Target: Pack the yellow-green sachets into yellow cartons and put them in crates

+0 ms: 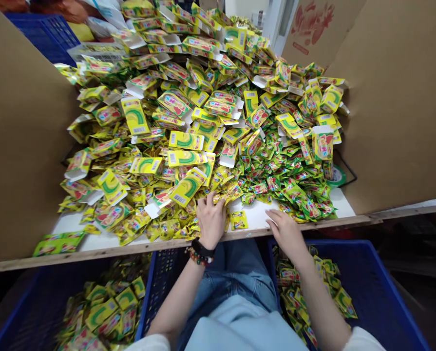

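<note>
My left hand (211, 220), with a dark band and beads at the wrist, is at the front of the pile. Its fingers are curled down onto the small yellow sachets (232, 192), closed on one at the edge; the fingertips are partly hidden. One flat yellow sachet (238, 220) lies alone on the white tabletop (256, 214) between my hands. My right hand (286, 236) hovers at the table's front edge, thumb and fingers apart, with nothing visible in it. Just beyond it are small green sachets (305, 200). A yellow box (188, 187) with an open flap leans left of my left hand.
Many open-flapped yellow boxes (135, 117) heap up behind the sachets. Cardboard walls (396, 107) flank the table. Below the wooden edge (334, 223), blue crates (382, 282) on both sides hold filled boxes (101, 312). A green strip of packets (59, 243) lies at the left corner.
</note>
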Tool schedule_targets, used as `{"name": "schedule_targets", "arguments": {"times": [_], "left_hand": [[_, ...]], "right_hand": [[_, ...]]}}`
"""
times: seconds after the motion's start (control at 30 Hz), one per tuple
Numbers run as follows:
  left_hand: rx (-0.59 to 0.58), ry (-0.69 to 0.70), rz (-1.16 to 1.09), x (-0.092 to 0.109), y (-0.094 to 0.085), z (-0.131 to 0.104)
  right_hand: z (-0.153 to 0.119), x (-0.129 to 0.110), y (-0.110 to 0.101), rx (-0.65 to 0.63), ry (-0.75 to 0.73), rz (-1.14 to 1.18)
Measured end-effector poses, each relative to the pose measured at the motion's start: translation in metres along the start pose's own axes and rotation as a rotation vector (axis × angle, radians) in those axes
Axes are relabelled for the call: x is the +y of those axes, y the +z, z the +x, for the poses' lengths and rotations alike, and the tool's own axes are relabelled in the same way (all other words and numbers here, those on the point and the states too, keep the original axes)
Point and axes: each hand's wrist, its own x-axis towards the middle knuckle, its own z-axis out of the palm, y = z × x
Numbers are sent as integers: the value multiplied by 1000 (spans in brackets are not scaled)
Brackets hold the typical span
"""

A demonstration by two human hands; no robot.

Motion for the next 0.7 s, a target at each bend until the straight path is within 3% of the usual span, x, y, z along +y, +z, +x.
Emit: {"name": "schedule_targets", "arguments": {"times": [0.07, 0.13, 0.27, 0.33, 0.43, 0.6, 0.7], "left_hand": [[17, 24, -24, -2, -2, 11], [39, 18, -104, -1, -6, 13], [22, -151, -298, 3, -9, 2], [-9, -245, -365, 3, -8, -3], [-81, -254, -460, 5, -7, -7], [-337, -216, -765, 20, -12, -8], [-424, -268, -934, 27, -14, -11]], "right_hand": [[34, -9, 25, 55, 25, 26], [62, -19, 47, 51, 140, 31], [80, -26, 68, 52, 302, 198], [76, -23, 69, 48, 288, 266], [66, -19, 62, 56, 277, 348], [47, -32, 39, 90, 306, 956], [40, -41, 24, 6, 317, 1128]]}}
